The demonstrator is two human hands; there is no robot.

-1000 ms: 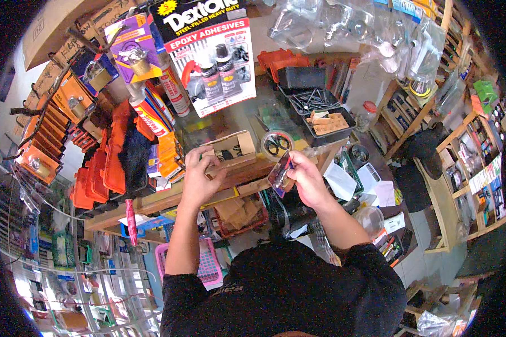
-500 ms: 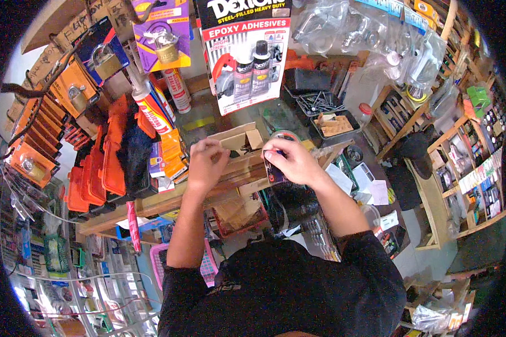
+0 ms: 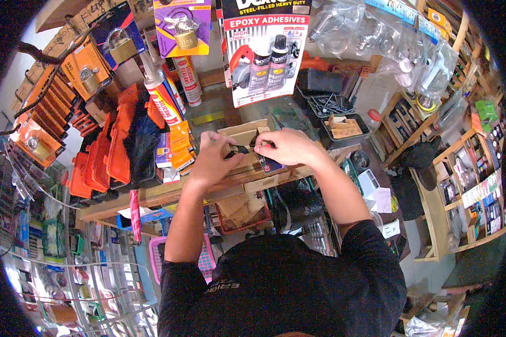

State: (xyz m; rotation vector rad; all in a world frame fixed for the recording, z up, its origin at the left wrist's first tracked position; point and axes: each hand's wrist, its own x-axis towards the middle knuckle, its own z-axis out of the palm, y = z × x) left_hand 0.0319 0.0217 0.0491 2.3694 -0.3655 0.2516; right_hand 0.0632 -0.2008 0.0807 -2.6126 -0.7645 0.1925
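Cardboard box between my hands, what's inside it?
Something dark shows at the opening of the cardboard box, between the left hand and right hand. The hands cover most of the inside, so the rest can't be made out.

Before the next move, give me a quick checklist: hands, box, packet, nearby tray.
1. Cardboard box open: ok.
2. Left hand at the box: ok.
3. Left grip on anything: cannot tell, fingers hide it.
4. Right hand holding the dark packet: ok.
5. Box interior fully visible: not ok, hands cover part.
6. Black tray of tan pieces apart from both hands: ok.
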